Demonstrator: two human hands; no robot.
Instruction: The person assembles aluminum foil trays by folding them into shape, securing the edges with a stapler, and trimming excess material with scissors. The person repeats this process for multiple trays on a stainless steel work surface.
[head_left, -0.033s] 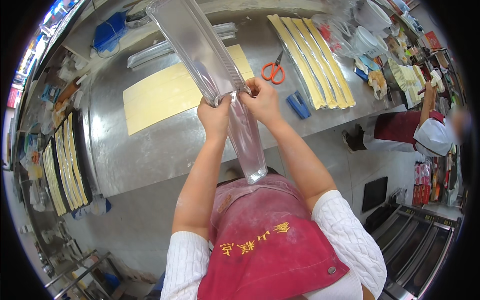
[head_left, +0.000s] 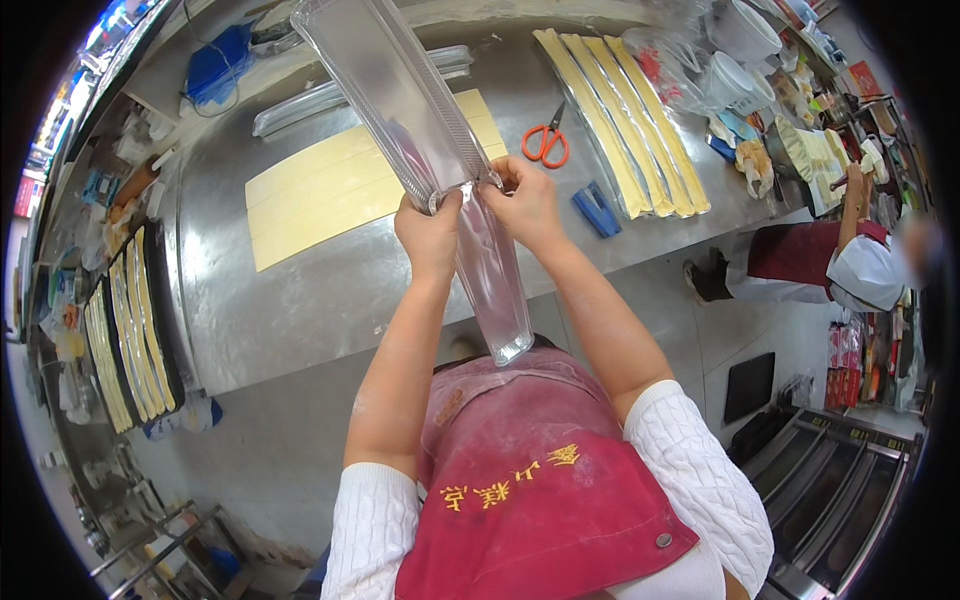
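I see both hands raised over the near edge of the steel table (head_left: 300,320). My left hand (head_left: 432,235) and my right hand (head_left: 527,203) are closed, with fingers curled, on a long clear plastic tray (head_left: 400,95). It looks like two trays, or a tray and its lid, which meet at the hands: one part goes up and far to the left, the other part hangs down toward my red apron (head_left: 540,500). I cannot tell if they are joined.

I judge that the packing is at its early part. Far and to the right, a row of long yellow pastry strips (head_left: 625,120) lies bare on the table, and a flat dough sheet (head_left: 340,195) cut in bands lies far left of my hands. More strips sit on dark trays (head_left: 130,330) at the left edge. More clear trays (head_left: 330,95) wait far behind the dough.

Orange scissors (head_left: 546,143) and a small blue tool (head_left: 597,210) lie between. At the far right, coloured packets and white jugs are too small to tell.
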